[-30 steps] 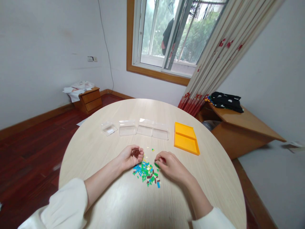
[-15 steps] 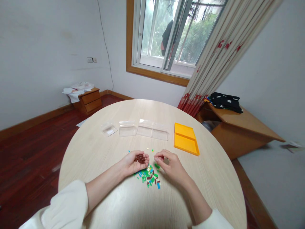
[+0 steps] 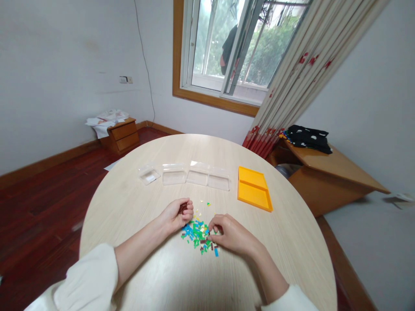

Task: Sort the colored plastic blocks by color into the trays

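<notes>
A small heap of tiny bricks (image 3: 198,233), green, blue, brown and pale yellow, lies on the round light-wood table (image 3: 162,272) between my hands. My left hand (image 3: 177,214) is cupped, palm up, with its fingers curled over a clump of dark brown bricks (image 3: 183,207), just left of the heap. My right hand (image 3: 227,233) rests on the table at the heap's right edge, fingers bent and fingertips pinched down among the bricks; what they grip is too small to make out.
Three clear plastic boxes (image 3: 173,175) and a smaller clear lid (image 3: 148,175) stand in a row beyond the heap. An orange tray (image 3: 253,194) lies at the right. A wooden desk (image 3: 327,172) with dark cloth stands past the table's right edge; a small cabinet (image 3: 123,136) sits far left.
My left hand went right toward my right hand, then drew back left with its fingers closed further over the brown bricks. My right hand dropped down onto the heap's right edge.
</notes>
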